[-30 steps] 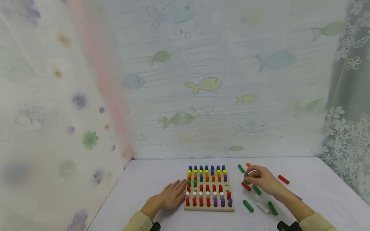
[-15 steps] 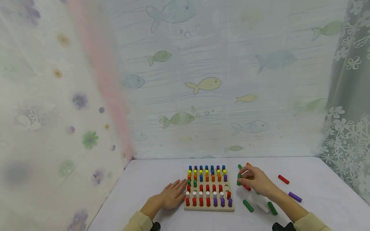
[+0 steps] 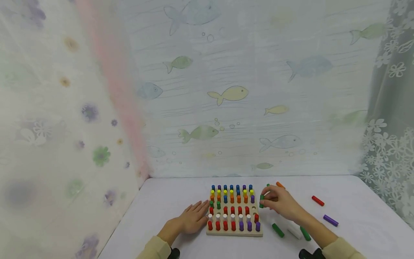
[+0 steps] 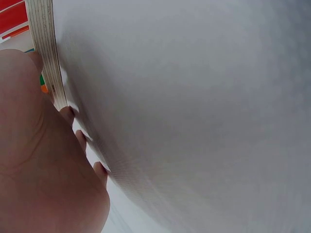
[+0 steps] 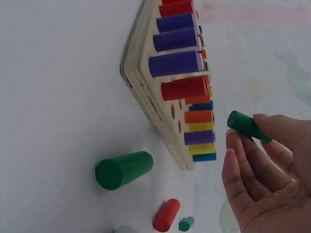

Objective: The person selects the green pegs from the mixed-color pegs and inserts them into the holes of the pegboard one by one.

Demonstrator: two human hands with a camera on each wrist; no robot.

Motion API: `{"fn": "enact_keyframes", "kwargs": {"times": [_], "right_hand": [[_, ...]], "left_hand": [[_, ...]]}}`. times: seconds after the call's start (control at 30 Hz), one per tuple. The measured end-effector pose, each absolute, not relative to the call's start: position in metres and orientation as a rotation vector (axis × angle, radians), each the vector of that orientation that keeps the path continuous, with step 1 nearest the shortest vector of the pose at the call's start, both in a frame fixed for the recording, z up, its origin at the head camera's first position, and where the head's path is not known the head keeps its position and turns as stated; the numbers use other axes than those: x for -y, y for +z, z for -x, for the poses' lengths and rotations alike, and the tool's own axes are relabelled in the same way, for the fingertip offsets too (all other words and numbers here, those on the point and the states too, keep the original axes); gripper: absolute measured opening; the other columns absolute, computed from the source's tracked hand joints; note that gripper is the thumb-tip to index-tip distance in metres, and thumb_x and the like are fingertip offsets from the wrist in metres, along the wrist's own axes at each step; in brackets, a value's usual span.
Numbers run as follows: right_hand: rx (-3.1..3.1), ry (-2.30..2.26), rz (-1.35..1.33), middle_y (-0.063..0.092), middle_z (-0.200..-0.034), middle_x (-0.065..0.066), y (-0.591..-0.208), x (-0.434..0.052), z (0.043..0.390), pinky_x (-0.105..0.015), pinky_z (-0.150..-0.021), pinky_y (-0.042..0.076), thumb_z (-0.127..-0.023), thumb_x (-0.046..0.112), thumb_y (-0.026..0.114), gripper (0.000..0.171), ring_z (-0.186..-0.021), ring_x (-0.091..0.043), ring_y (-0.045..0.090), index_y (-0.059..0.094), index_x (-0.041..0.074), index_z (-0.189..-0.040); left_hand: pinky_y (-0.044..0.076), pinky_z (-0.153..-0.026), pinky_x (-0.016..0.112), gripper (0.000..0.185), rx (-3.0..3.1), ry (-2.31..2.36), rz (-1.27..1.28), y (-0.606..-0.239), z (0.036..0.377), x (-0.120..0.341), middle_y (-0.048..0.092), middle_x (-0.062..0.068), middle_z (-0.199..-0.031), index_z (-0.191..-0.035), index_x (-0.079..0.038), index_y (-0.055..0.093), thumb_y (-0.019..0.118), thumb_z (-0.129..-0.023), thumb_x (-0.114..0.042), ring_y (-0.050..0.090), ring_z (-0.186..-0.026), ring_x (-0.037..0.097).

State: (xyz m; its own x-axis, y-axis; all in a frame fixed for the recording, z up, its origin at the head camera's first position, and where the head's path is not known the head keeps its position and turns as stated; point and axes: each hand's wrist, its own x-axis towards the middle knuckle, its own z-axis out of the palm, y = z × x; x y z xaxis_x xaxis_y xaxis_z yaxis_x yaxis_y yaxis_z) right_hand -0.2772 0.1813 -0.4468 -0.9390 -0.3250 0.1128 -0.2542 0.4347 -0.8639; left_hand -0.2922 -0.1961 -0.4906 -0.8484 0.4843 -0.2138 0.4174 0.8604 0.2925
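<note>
- We see a white table (image 3: 174, 196), bottom of frame.
- Wooden peg board (image 3: 234, 233), lower centre.
- Left hand (image 3: 193, 218): flat by the board's left edge, fingers straight, gripping nothing.
- Right hand (image 3: 285, 203): thumb and fingers pinch a green peg (image 3: 261, 202).
- That green peg: roughly upright, just right of board; we'd guess light, stiff, slightly slippery; grab near top.
</note>
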Motion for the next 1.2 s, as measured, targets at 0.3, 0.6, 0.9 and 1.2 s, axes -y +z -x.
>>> {"fn": "enact_keyframes", "kwargs": {"times": [0.3, 0.6, 0.9, 1.2], "right_hand": [[-2.585, -1.581, 0.590, 0.073, -0.096, -0.007, -0.447, -0.168, 0.277, -0.027, -0.071, 0.057, -0.096, 0.016, 0.073, 0.029, -0.086, -0.030, 0.067, 0.061, -0.001, -0.116], [-2.622, -1.566, 0.580, 0.071, -0.099, -0.005, -0.451, -0.154, 0.279, -0.024, -0.073, 0.057, -0.096, 0.018, 0.074, 0.026, -0.085, -0.017, 0.065, 0.064, 0.004, -0.115], [-2.590, -1.607, 0.636, 0.071, -0.098, -0.006, -0.450, -0.143, 0.282, -0.023, -0.072, 0.056, -0.095, 0.017, 0.074, 0.024, -0.088, -0.020, 0.065, 0.065, 0.003, -0.112], [-2.598, -1.606, 0.641, 0.072, -0.097, -0.005, -0.452, -0.132, 0.286, -0.024, -0.071, 0.056, -0.095, 0.018, 0.074, 0.025, -0.086, -0.019, 0.065, 0.065, 0.002, -0.113]], "left_hand": [[0.016, -0.124, 0.060, 0.067, -2.731, 0.339, -0.694, -0.485, 0.291, 0.194, 0.023, 0.003, -0.170, -0.164, -0.014, 0.023, 0.034, -0.109, -0.050, 0.019, -0.157, 0.031], [0.014, -0.125, 0.058, 0.069, -2.756, 0.380, -0.681, -0.504, 0.300, 0.199, 0.023, 0.001, -0.170, -0.165, -0.017, 0.023, 0.034, -0.108, -0.055, 0.018, -0.157, 0.029], [0.014, -0.125, 0.057, 0.068, -2.765, 0.365, -0.677, -0.505, 0.301, 0.199, 0.023, -0.001, -0.170, -0.165, -0.018, 0.023, 0.035, -0.108, -0.053, 0.017, -0.157, 0.027], [0.015, -0.125, 0.058, 0.068, -2.763, 0.364, -0.677, -0.502, 0.299, 0.199, 0.023, -0.001, -0.170, -0.164, -0.018, 0.024, 0.036, -0.108, -0.053, 0.018, -0.157, 0.028]]}}
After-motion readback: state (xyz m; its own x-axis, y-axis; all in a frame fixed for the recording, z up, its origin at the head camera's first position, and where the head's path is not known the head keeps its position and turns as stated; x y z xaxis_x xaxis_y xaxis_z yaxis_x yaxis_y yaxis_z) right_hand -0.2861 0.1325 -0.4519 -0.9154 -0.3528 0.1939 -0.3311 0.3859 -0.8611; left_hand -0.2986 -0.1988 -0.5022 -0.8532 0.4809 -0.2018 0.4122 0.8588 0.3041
